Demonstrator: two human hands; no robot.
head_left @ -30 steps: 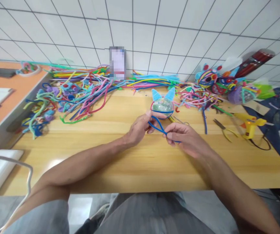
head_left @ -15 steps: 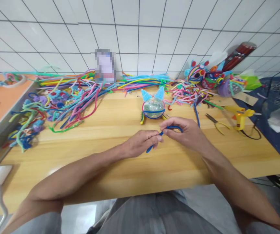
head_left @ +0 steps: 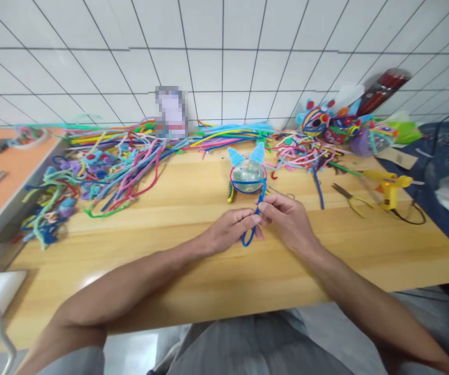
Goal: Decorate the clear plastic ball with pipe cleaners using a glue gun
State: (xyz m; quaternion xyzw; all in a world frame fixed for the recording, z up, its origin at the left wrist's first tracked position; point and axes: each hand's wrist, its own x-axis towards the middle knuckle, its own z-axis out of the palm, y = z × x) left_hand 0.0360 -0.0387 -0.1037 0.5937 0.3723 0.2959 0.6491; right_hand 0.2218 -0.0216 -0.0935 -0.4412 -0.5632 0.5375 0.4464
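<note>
A blue pipe cleaner [head_left: 249, 238], bent into a narrow loop, is pinched between my two hands over the table. My left hand [head_left: 230, 229] is closed on it from the left, thumb on top. Fingertips of my right hand [head_left: 287, 213] close on it a little higher, near its upper end. Just beyond my hands stands a clear round ball [head_left: 248, 176] with light-blue pointed ears, a blue band across it and a pink ring around it. A yellow-and-green striped piece [head_left: 231, 192] sticks out at its lower left.
Colourful pipe cleaners [head_left: 131, 166] are heaped at left and back. Yellow pliers [head_left: 351, 200] and a yellow glue gun [head_left: 390, 187] lie at right. Several decorated balls [head_left: 313, 121] stand by the tiled wall. A blurred-out panel [head_left: 172, 112] leans at the back.
The blue pipe cleaner has turned from lying sideways to pointing away from me, its near part now looped. My right hand has moved slightly down and closer to my left.
</note>
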